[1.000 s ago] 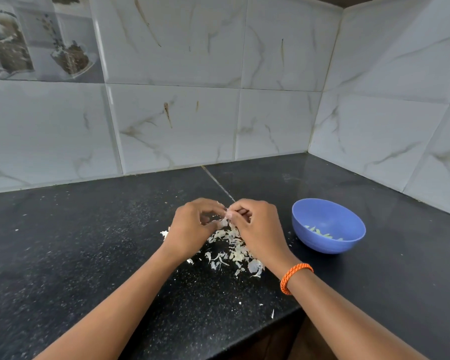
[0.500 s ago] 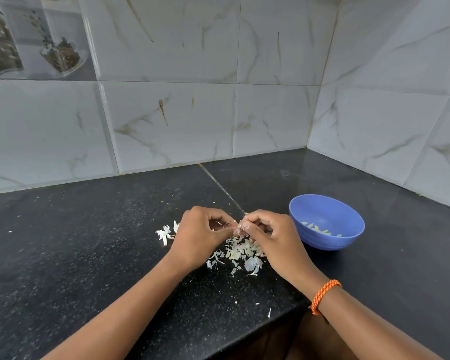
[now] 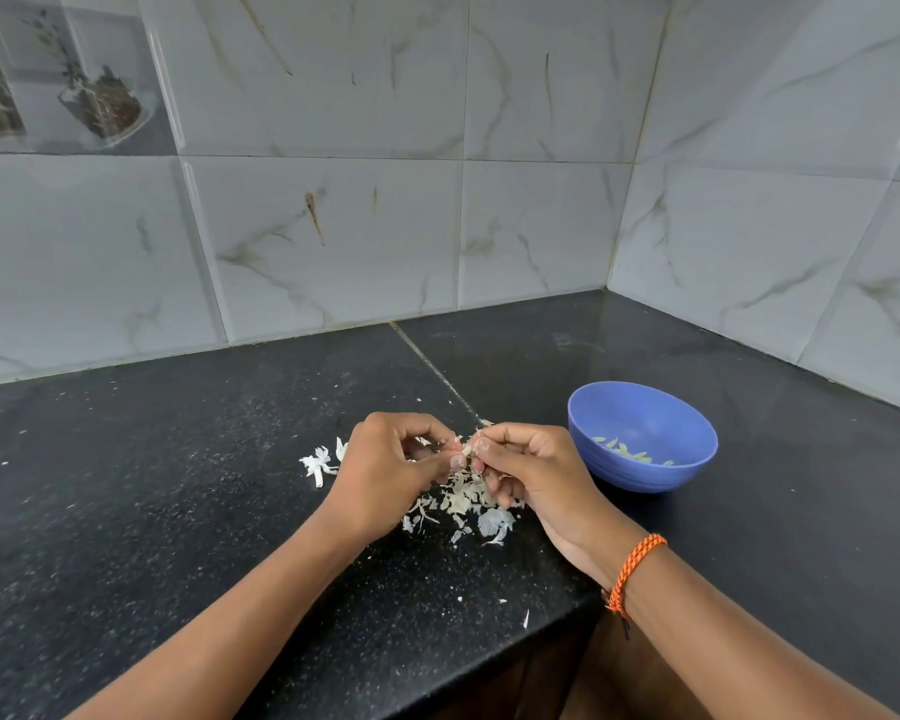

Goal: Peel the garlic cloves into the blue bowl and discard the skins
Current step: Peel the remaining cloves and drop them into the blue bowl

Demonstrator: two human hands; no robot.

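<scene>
A small, pale, papery garlic clove (image 3: 470, 449) was pinched between both hands above the black speckled stone table (image 3: 178, 511), the left hand (image 3: 385, 470) and right hand (image 3: 531, 475) each closed in a tight fingertip grip, apparently so skin could be pulled away. A heap of loose white skins (image 3: 463, 504) lay directly beneath. The round blue plastic bowl (image 3: 687, 470), holding peeled cloves, was kept near the right hand.

garlic clove (image 3: 470, 449) — pinched between fingertips | skins (image 3: 463, 498) — heaped beneath | blue bowl (image 3: 645, 462) right, peeled cloves (image 3: 627, 452) inside
</scene>
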